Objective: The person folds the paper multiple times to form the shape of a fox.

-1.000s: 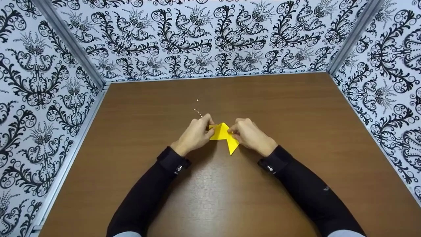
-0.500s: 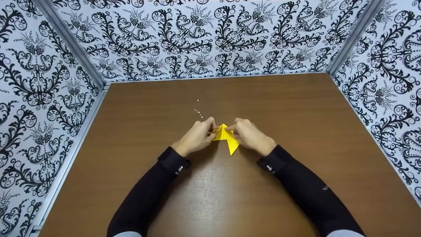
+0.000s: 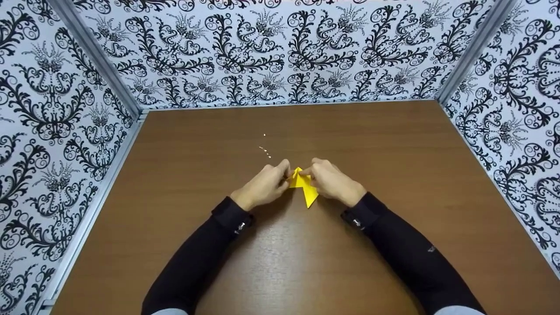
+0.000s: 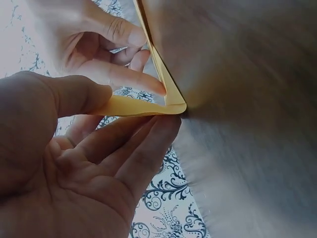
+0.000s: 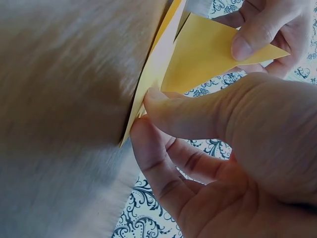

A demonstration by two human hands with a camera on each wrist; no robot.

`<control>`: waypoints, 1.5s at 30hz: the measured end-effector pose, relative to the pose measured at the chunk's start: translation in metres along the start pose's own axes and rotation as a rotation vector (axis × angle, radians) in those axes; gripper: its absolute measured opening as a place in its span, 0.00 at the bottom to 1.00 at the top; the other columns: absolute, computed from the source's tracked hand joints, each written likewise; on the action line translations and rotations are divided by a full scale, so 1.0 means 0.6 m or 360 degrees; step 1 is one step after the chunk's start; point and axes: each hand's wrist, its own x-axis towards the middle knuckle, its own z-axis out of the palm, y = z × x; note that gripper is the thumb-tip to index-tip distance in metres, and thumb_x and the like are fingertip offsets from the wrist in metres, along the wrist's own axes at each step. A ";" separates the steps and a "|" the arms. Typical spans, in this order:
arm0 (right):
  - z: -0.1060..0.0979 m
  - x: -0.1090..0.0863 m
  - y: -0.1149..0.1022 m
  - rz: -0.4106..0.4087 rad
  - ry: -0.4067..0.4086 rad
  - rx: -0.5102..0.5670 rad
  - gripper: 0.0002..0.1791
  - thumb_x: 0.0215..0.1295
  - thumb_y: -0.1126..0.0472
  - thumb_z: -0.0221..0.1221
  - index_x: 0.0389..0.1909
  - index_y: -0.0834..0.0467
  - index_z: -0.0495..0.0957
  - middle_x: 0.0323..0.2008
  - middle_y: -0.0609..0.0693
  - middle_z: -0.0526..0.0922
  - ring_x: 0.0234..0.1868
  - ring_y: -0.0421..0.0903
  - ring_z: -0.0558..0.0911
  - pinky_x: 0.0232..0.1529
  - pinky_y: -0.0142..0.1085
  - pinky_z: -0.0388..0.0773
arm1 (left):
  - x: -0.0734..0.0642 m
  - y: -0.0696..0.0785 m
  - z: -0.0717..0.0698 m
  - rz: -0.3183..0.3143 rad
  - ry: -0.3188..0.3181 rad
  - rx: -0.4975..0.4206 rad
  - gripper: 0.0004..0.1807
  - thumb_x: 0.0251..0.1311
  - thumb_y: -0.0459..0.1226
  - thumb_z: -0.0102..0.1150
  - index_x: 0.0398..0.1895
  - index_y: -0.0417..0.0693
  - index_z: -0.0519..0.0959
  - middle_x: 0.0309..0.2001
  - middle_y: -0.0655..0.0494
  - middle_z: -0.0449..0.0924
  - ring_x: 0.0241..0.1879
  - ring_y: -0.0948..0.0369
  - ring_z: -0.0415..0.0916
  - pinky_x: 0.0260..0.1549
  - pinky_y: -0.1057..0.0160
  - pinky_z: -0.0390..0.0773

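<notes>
A piece of folded yellow paper [image 3: 309,196] lies on the brown table between my two hands, one pointed end toward me. My left hand [image 3: 266,186] pinches its left flap [image 4: 131,106] between thumb and fingers; in the left wrist view this flap stands bent up off the rest. On the other side, my right hand [image 3: 334,181] holds the paper's right part, thumb and fingertip at its edge in the right wrist view. The right index finger [image 4: 133,78] reaches into the crook of the fold. From above, the hands cover both side ends of the paper.
Several small white specks [image 3: 265,151] lie on the table [image 3: 197,144] beyond my left hand. Walls [image 3: 245,48] with a black-and-white scroll pattern enclose the back and both sides, with grey metal posts [image 3: 470,57] at the corners. Dark sleeves [image 3: 188,258] cover both forearms.
My left hand has shifted slightly right, toward the paper's middle, and the left flap has bent upward, so less of it shows from above. My right hand has stayed nearly in place.
</notes>
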 end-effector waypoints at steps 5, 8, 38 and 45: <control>0.002 -0.001 0.001 -0.0010 0.0034 0.0021 0.22 0.75 0.78 0.69 0.67 0.66 0.90 0.47 0.64 0.88 0.39 0.49 0.76 0.39 0.37 0.81 | -0.001 0.000 -0.001 0.0044 -0.0072 0.0013 0.08 0.79 0.29 0.68 0.49 0.38 0.77 0.41 0.44 0.90 0.38 0.54 0.84 0.40 0.62 0.82; 0.004 0.000 0.003 -0.0013 0.0058 0.0037 0.21 0.74 0.77 0.70 0.65 0.67 0.91 0.47 0.65 0.89 0.39 0.51 0.80 0.40 0.39 0.83 | -0.002 -0.005 -0.006 -0.0007 -0.0152 0.0005 0.13 0.77 0.34 0.76 0.52 0.40 0.80 0.44 0.44 0.90 0.40 0.52 0.83 0.41 0.62 0.81; -0.009 0.014 0.021 0.0192 -0.0003 0.0166 0.03 0.76 0.66 0.76 0.42 0.57 0.97 0.42 0.53 0.97 0.38 0.47 0.86 0.42 0.38 0.84 | -0.001 -0.006 0.000 0.0190 -0.0262 0.0291 0.15 0.75 0.35 0.78 0.60 0.40 0.95 0.68 0.36 0.91 0.68 0.42 0.91 0.69 0.50 0.91; -0.009 0.024 0.013 0.0193 -0.0009 0.0191 0.04 0.76 0.65 0.75 0.38 0.57 0.96 0.38 0.52 0.97 0.38 0.47 0.86 0.44 0.37 0.81 | -0.001 -0.007 -0.005 0.0202 -0.0274 0.0259 0.14 0.73 0.33 0.78 0.58 0.41 0.96 0.67 0.36 0.91 0.68 0.42 0.91 0.67 0.50 0.92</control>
